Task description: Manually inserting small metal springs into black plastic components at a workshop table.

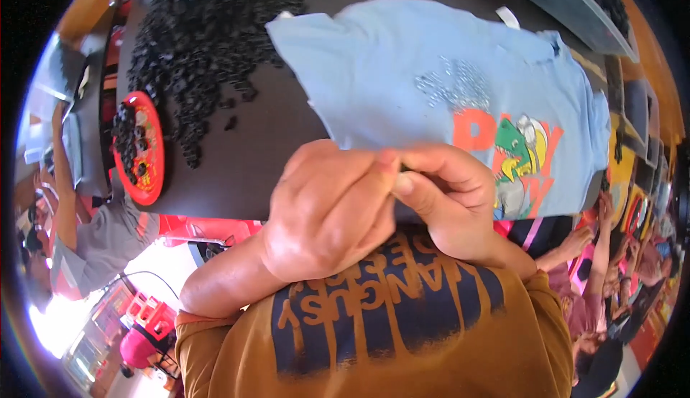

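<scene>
My left hand [323, 207] and my right hand [454, 193] meet fingertip to fingertip in front of my chest, both closed in a pinch. Whatever lies between the fingers is tiny and mostly hidden; only a dark speck shows there. Just beyond them a light blue T-shirt [374, 67] with a cartoon dinosaur print is spread over the dark table [237, 161]. A small pile of shiny, wire-like pieces [456, 85] rests on the cloth. To the left, a large heap of small black pieces [208, 46] covers part of the table.
A red oval plate [155, 164] holding more black pieces stands at the table's left edge. At the far right is a clear plastic bin [575, 6] with dark contents. Other people sit on both sides, a grey-sleeved person [108, 243] on the left.
</scene>
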`<state>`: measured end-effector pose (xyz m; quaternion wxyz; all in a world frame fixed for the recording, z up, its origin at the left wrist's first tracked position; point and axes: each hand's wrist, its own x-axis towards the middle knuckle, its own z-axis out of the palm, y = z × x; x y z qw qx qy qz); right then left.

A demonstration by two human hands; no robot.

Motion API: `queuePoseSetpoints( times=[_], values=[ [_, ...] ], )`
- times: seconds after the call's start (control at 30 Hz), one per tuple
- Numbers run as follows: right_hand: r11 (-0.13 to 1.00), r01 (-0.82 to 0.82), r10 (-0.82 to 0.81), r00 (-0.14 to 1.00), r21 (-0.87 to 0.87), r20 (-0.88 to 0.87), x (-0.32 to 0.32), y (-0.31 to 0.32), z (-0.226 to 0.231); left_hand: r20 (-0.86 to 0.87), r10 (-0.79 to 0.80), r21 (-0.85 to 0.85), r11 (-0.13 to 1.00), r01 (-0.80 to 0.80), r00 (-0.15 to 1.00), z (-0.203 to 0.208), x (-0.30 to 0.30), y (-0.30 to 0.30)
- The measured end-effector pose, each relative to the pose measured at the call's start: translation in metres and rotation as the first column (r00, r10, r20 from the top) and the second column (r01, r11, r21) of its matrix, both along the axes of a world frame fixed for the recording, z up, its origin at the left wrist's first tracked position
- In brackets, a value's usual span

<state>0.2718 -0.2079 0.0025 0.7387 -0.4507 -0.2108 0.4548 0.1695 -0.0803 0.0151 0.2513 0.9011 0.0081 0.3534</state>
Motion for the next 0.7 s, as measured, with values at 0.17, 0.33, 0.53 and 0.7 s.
queuePoseSetpoints(
  times=[0.17,0.33,0.53,0.7],
  values=[
    [0.999,0.006,-0.002,0.994,0.033,-0.106,0.002,0.0,0.005,-0.069,0.017,-0.019,1.0,-0.019,0.997,0.005,0.004,0.005],
    [0.998,-0.062,0.062,0.998,0.007,-0.021,0.005,0.002,0.002,-0.087,0.017,0.072,0.997,-0.011,0.996,0.006,0.002,0.013],
    [0.998,-0.066,0.066,0.998,-0.012,-0.019,0.006,0.002,0.006,-0.165,-0.057,0.018,0.998,0.061,0.985,0.017,0.006,0.022],
    [0.993,-0.082,0.084,0.996,-0.087,0.021,0.008,-0.002,0.011,-0.218,-0.006,-0.031,1.0,-0.001,0.976,0.051,0.044,0.055]
  ],
)
